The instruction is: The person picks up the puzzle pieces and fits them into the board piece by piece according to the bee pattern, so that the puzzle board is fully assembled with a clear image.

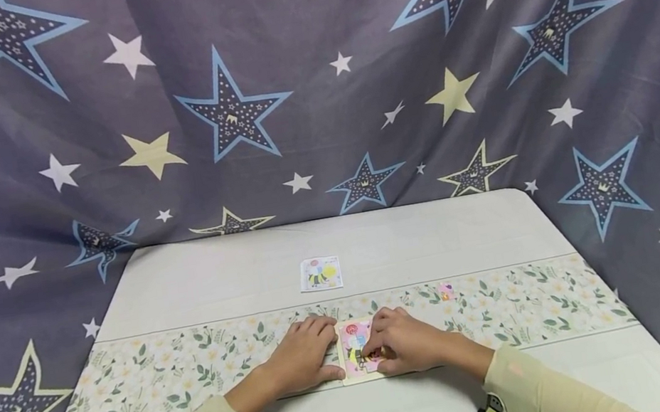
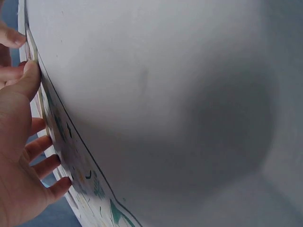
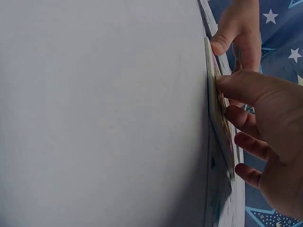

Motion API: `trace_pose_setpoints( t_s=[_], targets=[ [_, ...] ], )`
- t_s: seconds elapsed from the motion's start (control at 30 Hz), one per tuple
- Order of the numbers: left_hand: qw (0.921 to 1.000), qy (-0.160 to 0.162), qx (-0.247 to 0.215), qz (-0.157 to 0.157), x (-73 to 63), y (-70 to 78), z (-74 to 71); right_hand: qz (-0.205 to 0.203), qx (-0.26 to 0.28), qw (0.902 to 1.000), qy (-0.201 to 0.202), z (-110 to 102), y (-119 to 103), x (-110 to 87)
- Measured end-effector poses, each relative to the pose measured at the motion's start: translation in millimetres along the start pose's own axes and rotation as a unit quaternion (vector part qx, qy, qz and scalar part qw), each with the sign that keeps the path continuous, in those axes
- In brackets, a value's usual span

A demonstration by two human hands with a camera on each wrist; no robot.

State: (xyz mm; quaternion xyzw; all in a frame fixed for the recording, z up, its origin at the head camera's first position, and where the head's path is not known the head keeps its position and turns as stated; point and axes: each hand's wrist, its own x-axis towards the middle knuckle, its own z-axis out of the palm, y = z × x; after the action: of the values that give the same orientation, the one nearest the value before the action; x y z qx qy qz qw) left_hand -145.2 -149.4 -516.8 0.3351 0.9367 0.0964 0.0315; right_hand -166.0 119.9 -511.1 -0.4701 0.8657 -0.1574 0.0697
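A pink picture puzzle board (image 1: 352,332) with a bee and balloons lies before me on the table; the hands cover part of it. My left hand (image 1: 302,358) rests at the board's left side in the head view, its thumb touching the near left part. In the left wrist view the left fingers (image 2: 49,163) are spread and relaxed. My right hand (image 1: 406,341) is over the picture's right half, thumb and index finger on a puzzle piece by the bee, mostly hidden by the hand. The right thumb (image 3: 236,82) touches the picture surface in the right wrist view.
A card (image 1: 320,274) with a similar bee picture lies farther back on the table. One small pink puzzle piece (image 1: 446,290) sits on the floral strip (image 1: 169,375), right of the board. A star-patterned cloth (image 1: 297,81) hangs behind the table.
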Motion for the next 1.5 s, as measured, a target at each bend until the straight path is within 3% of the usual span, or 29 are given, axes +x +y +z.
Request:
trace_pose_setpoints(
  t_s=[0.6,0.93,1.07,1.3,1.5],
  targets=[
    [1.0000,-0.001,0.000,-0.002,0.7,-1.9,-0.2,-0.006,-0.009,0.9999,-0.008,-1.6,-2.7,2.9],
    [1.0000,-0.002,-0.007,-0.003,-1.0,-1.9,-4.3,-0.023,-0.071,0.9970,-0.019,-3.8,-2.7,6.6],
    [1.0000,-0.005,-0.006,0.000,-0.7,-1.2,-2.0,-0.016,-0.050,0.9984,-0.023,-5.5,-0.2,5.3],
    [1.0000,-0.003,0.001,0.000,0.2,-1.4,2.0,0.001,-0.031,0.9991,0.028,-11.7,15.8,-1.5],
    [1.0000,0.003,0.000,0.004,0.5,-1.8,3.0,0.055,-0.035,0.9957,0.066,-23.4,36.2,-16.5]
  ],
)
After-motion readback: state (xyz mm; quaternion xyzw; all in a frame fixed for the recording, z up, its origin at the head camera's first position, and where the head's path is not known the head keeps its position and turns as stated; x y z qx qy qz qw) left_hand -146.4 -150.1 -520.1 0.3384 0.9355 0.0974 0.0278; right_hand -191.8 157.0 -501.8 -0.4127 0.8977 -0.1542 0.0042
